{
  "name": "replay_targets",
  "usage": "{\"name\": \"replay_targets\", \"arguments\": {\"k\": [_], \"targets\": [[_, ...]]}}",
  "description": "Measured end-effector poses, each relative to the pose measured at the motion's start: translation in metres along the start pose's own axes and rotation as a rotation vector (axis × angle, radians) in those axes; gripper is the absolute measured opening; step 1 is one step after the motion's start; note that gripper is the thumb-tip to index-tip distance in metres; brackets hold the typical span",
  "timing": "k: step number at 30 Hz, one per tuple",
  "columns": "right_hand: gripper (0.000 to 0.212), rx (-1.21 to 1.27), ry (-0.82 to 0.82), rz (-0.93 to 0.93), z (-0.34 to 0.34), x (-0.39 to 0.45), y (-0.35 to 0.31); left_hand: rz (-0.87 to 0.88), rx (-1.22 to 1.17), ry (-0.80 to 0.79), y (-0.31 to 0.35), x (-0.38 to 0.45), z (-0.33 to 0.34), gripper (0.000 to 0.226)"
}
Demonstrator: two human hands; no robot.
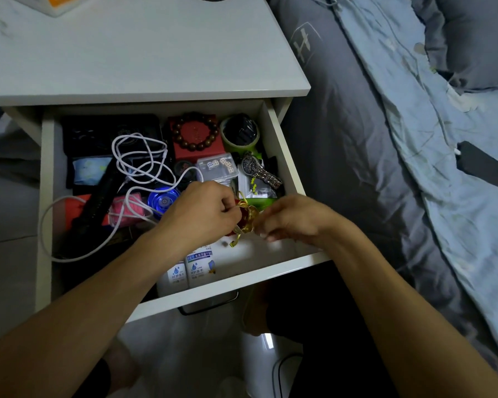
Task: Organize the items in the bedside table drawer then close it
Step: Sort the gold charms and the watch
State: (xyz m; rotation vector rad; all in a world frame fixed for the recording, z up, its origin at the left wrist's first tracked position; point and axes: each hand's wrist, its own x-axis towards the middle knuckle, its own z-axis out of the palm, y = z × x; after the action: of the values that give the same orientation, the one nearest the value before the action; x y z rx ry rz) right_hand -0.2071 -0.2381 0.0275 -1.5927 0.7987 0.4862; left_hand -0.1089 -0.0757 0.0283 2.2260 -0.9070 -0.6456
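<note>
Drawer: pulled open, cluttered.
Ribbon: gold, over the drawer's front right part.
Left hand: fingers curled, pinching the ribbon.
Right hand: pinching its other side.

The red pouch with gold ribbon is mostly covered by the left hand and right hand, and the right fingertips are blurred. The left forearm hides the drawer's near-left contents and part of the white bottles, whose label text is too small to read. The orange item on the tabletop is cut off by the top edge.
</note>
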Motion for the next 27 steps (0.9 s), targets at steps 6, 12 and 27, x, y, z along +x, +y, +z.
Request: {"name": "replay_targets", "arguments": {"k": [6,12,27], "targets": [[0.018,0.69,0.007,-0.013,0.0,-0.016,-0.006,-0.054,-0.031,0.005,0.001,0.003,-0.004,0.017],[0.017,0.699,0.038,0.044,0.015,-0.019,-0.015,-0.088,-0.102,-0.017,0.004,0.004,-0.005,0.017],[0.022,-0.362,0.278,-0.052,0.01,-0.011,-0.02,-0.07,-0.04,-0.01,0.002,0.004,-0.005,0.018]]}}
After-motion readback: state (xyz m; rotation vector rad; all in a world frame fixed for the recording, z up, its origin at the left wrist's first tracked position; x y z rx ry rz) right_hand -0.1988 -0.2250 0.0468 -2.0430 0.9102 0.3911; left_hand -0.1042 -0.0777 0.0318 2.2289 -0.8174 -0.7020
